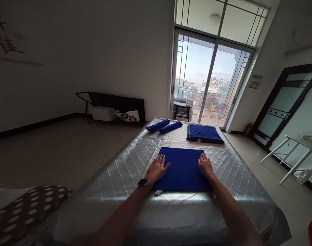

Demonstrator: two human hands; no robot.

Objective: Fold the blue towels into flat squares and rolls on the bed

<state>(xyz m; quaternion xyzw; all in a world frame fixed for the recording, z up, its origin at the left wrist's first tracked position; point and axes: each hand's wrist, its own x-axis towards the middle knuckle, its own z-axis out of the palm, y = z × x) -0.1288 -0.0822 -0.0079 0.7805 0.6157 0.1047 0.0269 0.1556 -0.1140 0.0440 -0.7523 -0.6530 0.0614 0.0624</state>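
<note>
The blue cloth (183, 171) lies flat, a neat rectangle in the middle of the silvery quilted cover (130, 171), with a small white tag (158, 193) poking out at its near left corner. The left hand (157, 168) rests on its left edge, fingers a little apart and thumb out over the fabric, while the right hand (205, 164) lies on the right edge with its fingers nearly together — both palms down, pinching nothing. Beyond it on the same cover are two blue rolls (165, 126) at the far left and a folded blue stack (205, 133) at the far right — the glass doors (207, 78) stand past them.
</note>
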